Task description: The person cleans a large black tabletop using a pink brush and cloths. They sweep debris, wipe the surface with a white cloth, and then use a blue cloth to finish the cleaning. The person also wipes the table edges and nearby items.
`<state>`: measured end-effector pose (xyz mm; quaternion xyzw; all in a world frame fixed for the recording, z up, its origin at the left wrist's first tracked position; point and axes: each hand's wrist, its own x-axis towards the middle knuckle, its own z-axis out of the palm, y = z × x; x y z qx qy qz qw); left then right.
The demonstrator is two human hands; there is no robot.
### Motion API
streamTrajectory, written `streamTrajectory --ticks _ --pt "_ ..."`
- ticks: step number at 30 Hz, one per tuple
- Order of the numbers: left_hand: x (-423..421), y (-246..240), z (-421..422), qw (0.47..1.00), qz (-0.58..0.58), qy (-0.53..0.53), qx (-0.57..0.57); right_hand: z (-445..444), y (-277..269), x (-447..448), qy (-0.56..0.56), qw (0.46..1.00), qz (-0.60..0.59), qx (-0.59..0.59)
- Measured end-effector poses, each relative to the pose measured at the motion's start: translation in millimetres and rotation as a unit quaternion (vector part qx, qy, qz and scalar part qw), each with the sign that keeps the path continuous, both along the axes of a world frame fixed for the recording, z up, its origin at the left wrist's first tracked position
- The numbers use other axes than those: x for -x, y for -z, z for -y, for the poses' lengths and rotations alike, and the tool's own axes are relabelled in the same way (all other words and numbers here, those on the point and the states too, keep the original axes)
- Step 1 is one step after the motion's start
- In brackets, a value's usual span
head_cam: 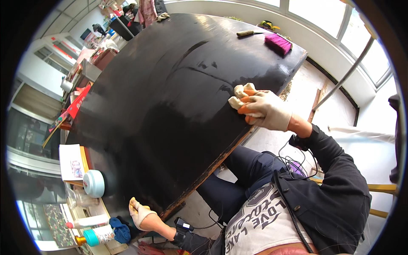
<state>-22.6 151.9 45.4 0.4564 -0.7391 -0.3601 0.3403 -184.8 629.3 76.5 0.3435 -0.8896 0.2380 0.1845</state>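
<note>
My right hand [269,110], in a pale knit glove with orange-coated fingers, presses a bunched cream cloth [236,102] onto a glossy black tabletop [153,95]. It works near the front edge, where bare wood shows along the rim. Dark, wet-looking streaks and patches mark the surface around and beyond the cloth. At the table's lower left, my left hand [141,213] rests at the edge in a similar glove. Its fingers are bunched together and partly hidden, and I see no object in it.
A bench brush [277,44] with magenta bristles lies at the far right corner. On the left stand a light blue lidded container [94,183], papers [71,162], a teal-collared bottle [92,237] and a dark blue cloth [121,230]. A metal pole [344,76] slants beside the windows.
</note>
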Motion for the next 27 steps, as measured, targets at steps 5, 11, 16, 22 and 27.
streamTrajectory --ticks 5,11,16,22,27 --pt "-2.2 -5.2 -7.4 0.999 0.001 0.012 0.034 -74.0 11.1 36.0 0.109 0.993 -0.054 0.000" --pt "1.0 -0.4 -2.8 1.000 -0.012 -0.011 0.003 -135.6 21.2 71.8 0.260 0.963 -0.065 -0.006" --pt "1.3 3.0 -2.8 0.999 -0.017 -0.011 0.037 -159.4 23.2 63.1 0.256 0.965 -0.062 -0.021" --pt "-0.5 0.6 -2.7 0.999 -0.009 -0.010 0.035 -207.7 21.9 84.6 0.392 0.919 -0.015 -0.027" --pt "-0.2 2.2 -4.2 0.998 0.034 -0.021 0.051 -227.7 21.8 129.9 0.362 0.930 -0.032 -0.052"
